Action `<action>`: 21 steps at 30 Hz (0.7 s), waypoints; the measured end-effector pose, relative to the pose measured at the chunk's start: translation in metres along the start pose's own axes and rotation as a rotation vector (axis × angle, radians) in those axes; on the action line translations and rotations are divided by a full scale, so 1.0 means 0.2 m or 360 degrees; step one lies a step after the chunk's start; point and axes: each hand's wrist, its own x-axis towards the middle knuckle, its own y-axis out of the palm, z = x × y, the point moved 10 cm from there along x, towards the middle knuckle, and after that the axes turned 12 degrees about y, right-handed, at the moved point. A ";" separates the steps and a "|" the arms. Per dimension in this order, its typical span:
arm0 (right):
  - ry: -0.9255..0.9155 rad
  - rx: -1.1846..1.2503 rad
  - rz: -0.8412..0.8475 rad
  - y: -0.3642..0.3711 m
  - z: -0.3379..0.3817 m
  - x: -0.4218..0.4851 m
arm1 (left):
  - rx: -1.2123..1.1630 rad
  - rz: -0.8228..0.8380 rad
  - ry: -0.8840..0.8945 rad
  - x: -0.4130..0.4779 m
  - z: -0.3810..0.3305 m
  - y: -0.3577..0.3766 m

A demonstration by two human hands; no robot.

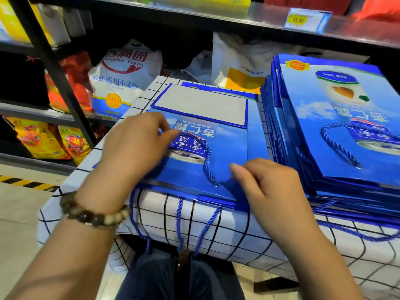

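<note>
One flat blue bag lies in the middle of the frame on the checked tabletop, on top of a few more like it (three cords hang over the near edge). The left hand, left of centre, has its fingers curled with the tips at the upper end of the bag's one cord handle; whether it pinches the cord I cannot tell. The right hand, lower right of centre, has its fingers curled on the bag's near edge, thumb out. One stack of the same bags fills the right side. One flour sack stands at upper left.
</note>
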 end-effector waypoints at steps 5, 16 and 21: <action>0.0368 -0.0797 -0.0103 0.05 -0.06 0.19 | 0.0555 0.0134 -0.0241 0.08 0.29 0.00; 0.0546 -0.0426 -0.0119 0.07 -0.06 0.31 | 0.0181 -0.0179 -0.0362 -0.01 0.41 -0.06; 0.0173 -0.0267 -0.0345 -0.15 0.18 0.31 | -0.0187 -0.0398 -0.0347 -0.03 0.47 -0.24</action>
